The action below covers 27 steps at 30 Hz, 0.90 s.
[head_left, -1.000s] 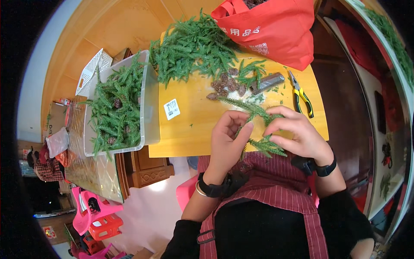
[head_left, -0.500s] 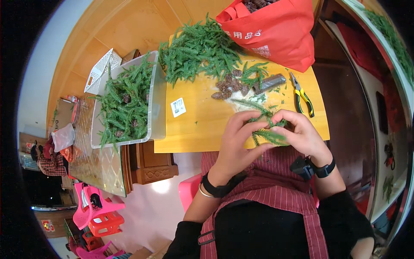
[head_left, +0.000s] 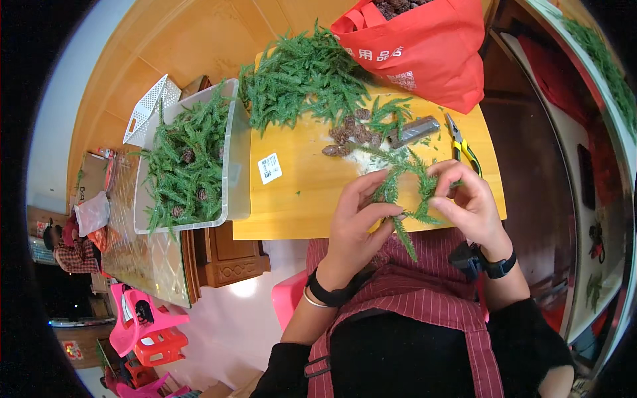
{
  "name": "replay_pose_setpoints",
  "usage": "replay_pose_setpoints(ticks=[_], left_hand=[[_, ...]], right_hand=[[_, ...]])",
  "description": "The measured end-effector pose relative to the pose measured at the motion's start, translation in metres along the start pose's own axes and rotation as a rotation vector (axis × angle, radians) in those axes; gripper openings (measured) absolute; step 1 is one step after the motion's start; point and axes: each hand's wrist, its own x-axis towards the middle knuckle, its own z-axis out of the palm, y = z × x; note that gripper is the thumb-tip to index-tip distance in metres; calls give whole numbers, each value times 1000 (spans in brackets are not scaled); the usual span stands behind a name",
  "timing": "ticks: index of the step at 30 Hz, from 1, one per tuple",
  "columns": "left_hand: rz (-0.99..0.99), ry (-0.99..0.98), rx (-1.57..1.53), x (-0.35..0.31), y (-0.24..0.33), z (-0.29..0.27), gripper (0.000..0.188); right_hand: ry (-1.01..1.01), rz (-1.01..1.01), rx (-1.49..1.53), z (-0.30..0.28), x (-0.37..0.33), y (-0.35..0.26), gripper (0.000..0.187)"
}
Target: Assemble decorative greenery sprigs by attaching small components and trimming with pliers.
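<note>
Over the near edge of the yellow table (head_left: pixel 285 205), both my hands grip a green artificial pine sprig (head_left: pixel 391 189) with several needled branches. My left hand (head_left: pixel 361 219) pinches its left side between thumb and fingers. On the other side, my right hand (head_left: pixel 468 202) pinches a branch of it with bent fingers. Beyond the hands lie a cluster of brown pine cones (head_left: pixel 355 132), a small loose sprig (head_left: pixel 388 116) and a dark, clear-wrapped bundle (head_left: pixel 418 130). Yellow-and-black pliers (head_left: pixel 462 142) rest right of them, partly behind my right hand.
A heap of green sprigs (head_left: pixel 302 83) covers the far left of the table. Left of it stands a clear plastic bin (head_left: pixel 237 172) of sprigs with pine cones. A red bag (head_left: pixel 424 53) of cones occupies the far right. A white label (head_left: pixel 269 168) lies left. Pink stools (head_left: pixel 142 318) stand lower left.
My hands have moved apart, and the sprig between them is more spread out, with one branch now hanging below the left fingers. The view has shifted slightly.
</note>
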Motion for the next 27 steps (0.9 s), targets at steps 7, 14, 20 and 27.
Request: replay_pose_setpoints(ticks=[7, 14, 20, 27], left_hand=[[68, -50, 142, 2, 3, 1, 30], [76, -37, 117, 3, -1, 3, 29], [38, -15, 65, 1, -4, 3, 30], [86, -4, 133, 3, -3, 2, 31]], right_hand=[[147, -8, 183, 4, 5, 8, 21], [122, 23, 20, -1, 5, 6, 22], [149, 18, 107, 2, 8, 7, 20], [119, -164, -91, -2, 13, 18, 20]])
